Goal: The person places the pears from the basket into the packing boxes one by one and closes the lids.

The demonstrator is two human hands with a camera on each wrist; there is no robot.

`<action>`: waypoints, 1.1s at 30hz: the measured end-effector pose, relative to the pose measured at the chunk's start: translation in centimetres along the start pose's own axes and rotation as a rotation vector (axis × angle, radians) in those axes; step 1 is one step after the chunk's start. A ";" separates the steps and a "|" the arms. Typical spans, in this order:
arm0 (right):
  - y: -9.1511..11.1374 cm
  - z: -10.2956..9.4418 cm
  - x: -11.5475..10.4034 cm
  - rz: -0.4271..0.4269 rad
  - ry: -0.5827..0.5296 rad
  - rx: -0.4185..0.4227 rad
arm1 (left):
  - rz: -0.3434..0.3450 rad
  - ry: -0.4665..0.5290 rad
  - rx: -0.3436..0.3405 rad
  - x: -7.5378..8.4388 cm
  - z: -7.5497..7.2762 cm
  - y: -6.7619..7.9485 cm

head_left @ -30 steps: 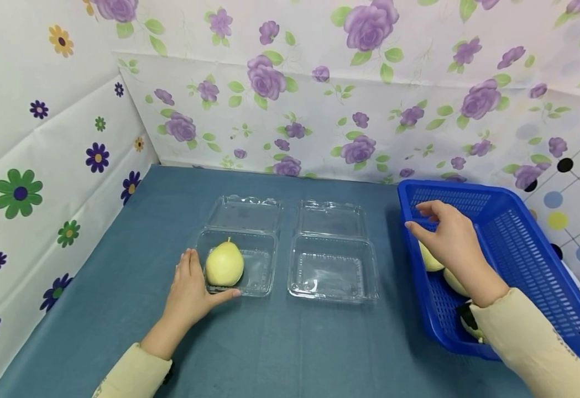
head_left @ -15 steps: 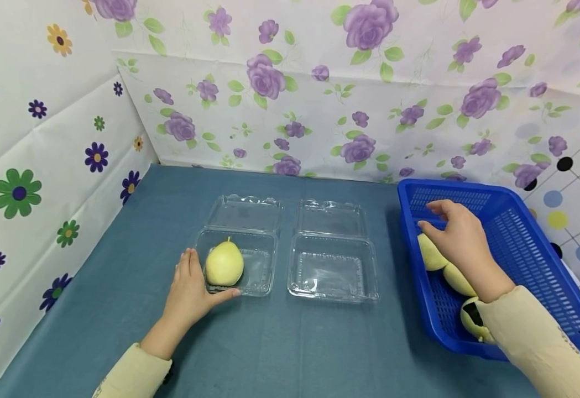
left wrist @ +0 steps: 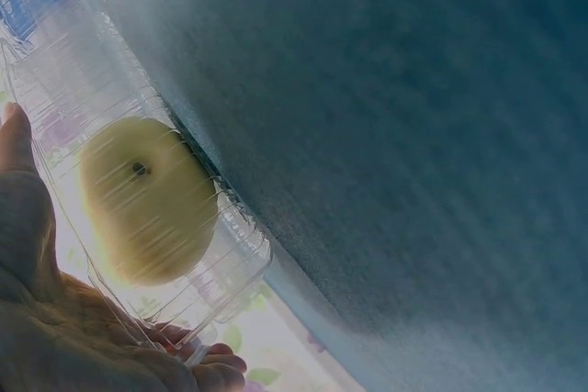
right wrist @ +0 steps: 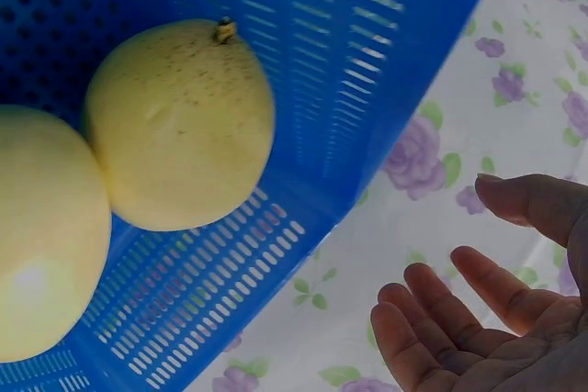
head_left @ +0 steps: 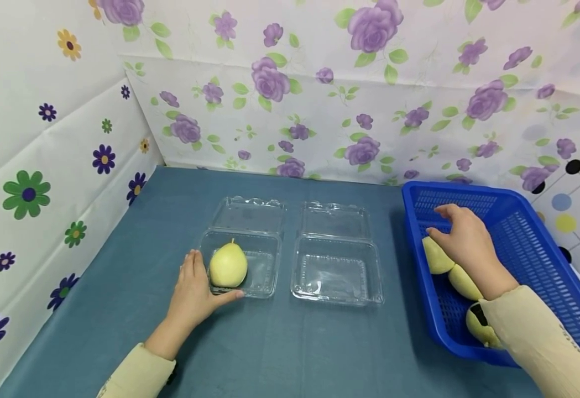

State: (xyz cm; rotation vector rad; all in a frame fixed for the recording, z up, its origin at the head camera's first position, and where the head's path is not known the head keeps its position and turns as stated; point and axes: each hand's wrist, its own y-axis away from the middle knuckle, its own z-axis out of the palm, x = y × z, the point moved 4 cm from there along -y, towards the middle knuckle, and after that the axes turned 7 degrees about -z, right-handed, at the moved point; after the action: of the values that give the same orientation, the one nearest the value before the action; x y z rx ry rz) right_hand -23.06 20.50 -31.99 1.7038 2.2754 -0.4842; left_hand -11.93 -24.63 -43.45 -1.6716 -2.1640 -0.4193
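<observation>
A pale yellow pear (head_left: 228, 266) stands in the left clear plastic box (head_left: 262, 268), its stem pointing up. My left hand (head_left: 190, 293) rests at that box's near left corner, thumb along the front edge and fingers straight along the side. In the left wrist view the pear (left wrist: 147, 199) shows through the clear wall, beside the palm. Over the blue basket (head_left: 421, 298) my right hand (head_left: 466, 237) hovers with fingers loosely bent, holding nothing. Several pears (head_left: 437, 257) lie in the basket below it; the right wrist view shows a pear (right wrist: 184, 126) apart from the fingers.
A second clear box (head_left: 336, 271) with its lid folded back stands between the left box and the basket. Blue-green cloth (head_left: 290, 348) covers the table. A flowered sheet (head_left: 319, 110) hangs behind, and another patterned sheet (head_left: 61, 166) stands at the left.
My right hand has shifted slightly right and down over the basket, uncovering more of the pears. The left hand keeps its place at the box. The head view has shifted slightly.
</observation>
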 end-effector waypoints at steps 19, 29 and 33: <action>-0.4 1.3 2.8 0.005 0.014 -0.098 | -0.002 -0.002 -0.001 0.0 0.2 0.0; -0.4 2.1 3.5 0.014 0.054 -0.232 | -0.020 -0.005 -0.012 -0.1 0.4 0.1; -0.4 2.4 3.8 0.013 0.059 -0.266 | -0.023 -0.008 -0.014 0.0 0.3 0.1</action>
State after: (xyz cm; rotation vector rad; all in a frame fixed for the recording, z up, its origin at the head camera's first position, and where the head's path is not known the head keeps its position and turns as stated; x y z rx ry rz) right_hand -24.45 22.69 -35.62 1.6173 2.2493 -0.1221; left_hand -11.87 -24.49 -43.76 -1.6598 -2.1922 -0.4358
